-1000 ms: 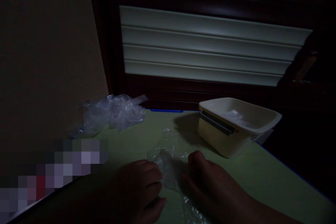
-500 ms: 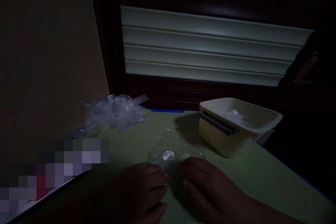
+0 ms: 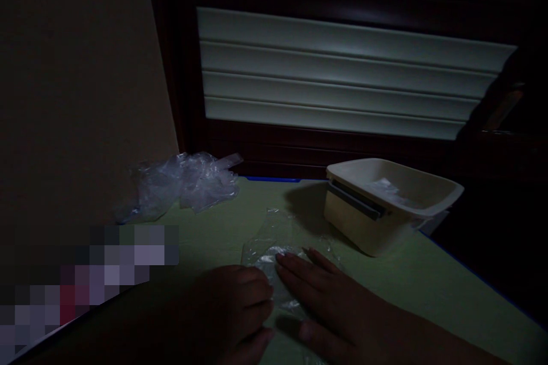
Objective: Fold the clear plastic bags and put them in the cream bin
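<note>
Pressing the open right hand [image 3: 319,291] over the clear plastic bag [image 3: 278,231] lying flat on the green table [image 3: 411,279], with fingers straight, slightly spread and grip apart. Curling the left hand [image 3: 240,302] at the bag's near left side, showing too little in the dark to tell whether its grip is clamped. Working in front of a cream plastic bin [image 3: 349,217] at far right and crumpled clear plastic bags [image 3: 192,182] at far left.

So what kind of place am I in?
Probably a dim room at home: a green tabletop near a dark wooden door or cabinet with pale slats, and a cream plastic bin.
</note>
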Action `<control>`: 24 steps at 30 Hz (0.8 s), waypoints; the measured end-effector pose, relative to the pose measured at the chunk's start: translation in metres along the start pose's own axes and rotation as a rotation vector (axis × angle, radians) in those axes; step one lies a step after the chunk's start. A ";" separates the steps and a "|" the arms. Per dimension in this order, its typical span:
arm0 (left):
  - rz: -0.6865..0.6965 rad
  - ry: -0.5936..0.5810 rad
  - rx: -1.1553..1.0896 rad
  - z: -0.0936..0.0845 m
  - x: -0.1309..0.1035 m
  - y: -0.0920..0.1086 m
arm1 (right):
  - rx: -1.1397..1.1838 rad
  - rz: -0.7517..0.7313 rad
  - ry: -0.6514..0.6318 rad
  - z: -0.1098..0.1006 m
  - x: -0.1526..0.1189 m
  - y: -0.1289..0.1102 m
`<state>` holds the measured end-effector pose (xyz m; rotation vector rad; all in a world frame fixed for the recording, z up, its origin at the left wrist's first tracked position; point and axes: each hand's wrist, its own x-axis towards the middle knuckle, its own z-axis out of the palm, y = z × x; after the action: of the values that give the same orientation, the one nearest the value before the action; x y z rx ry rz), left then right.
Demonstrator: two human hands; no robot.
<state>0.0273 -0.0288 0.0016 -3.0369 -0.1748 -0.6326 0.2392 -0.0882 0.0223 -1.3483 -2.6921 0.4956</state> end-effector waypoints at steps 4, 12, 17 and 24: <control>-0.019 -0.009 0.002 -0.004 0.002 0.002 | -0.003 0.046 0.100 0.004 0.002 0.010; -0.036 0.074 -0.025 0.000 0.001 -0.003 | 0.084 0.204 0.455 0.002 0.007 0.013; -0.002 0.136 -0.008 0.001 0.002 -0.004 | 0.124 0.213 0.333 0.012 0.008 0.010; 0.078 0.050 -0.023 0.000 0.001 -0.005 | 0.273 0.088 0.361 0.017 0.011 0.007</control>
<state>0.0273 -0.0240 0.0021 -3.0288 -0.0478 -0.7079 0.2344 -0.0800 0.0030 -1.3341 -2.1971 0.5445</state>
